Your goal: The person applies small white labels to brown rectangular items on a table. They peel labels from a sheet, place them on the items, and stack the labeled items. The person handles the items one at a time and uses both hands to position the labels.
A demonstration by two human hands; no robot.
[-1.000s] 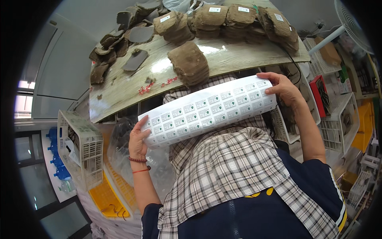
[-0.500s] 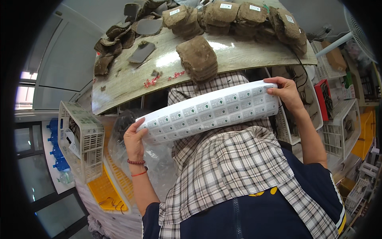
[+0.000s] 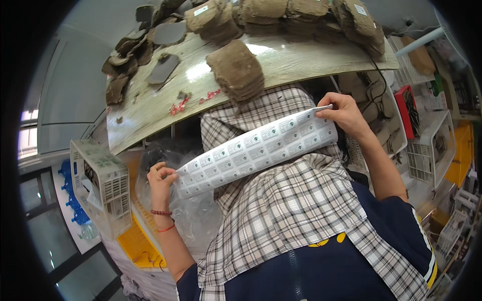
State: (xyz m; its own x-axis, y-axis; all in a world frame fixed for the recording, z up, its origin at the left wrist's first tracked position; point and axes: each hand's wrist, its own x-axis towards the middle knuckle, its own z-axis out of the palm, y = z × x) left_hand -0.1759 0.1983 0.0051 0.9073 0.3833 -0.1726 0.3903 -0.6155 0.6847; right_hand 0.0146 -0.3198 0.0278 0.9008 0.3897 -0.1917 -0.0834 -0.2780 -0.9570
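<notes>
A long white sheet of small printed labels (image 3: 256, 149) stretches across my lap, its far edge bent over. My left hand (image 3: 160, 179) pinches the sheet at its left end, thumb against fingers. At the upper right corner, my right hand (image 3: 342, 114) grips the sheet between thumb and fingers. Just beyond it, at the table's near edge, stands a stack of brown fibrous pads (image 3: 236, 70). Under the sheet lies the checked apron (image 3: 281, 205) that I wear.
On the wooden-topped table (image 3: 191, 83) sit more pad stacks (image 3: 261, 15), some labelled, a grey-faced pad (image 3: 163, 68) and red scraps (image 3: 179, 106). Crates flank me: a white crate (image 3: 108, 185) on the left, another (image 3: 427, 150) on the right. Clear plastic (image 3: 196, 213) hangs by my left arm.
The sheet's far edge has turned down, so its white back strip no longer shows. Both hands have shifted slightly left in the view, which itself has moved a little.
</notes>
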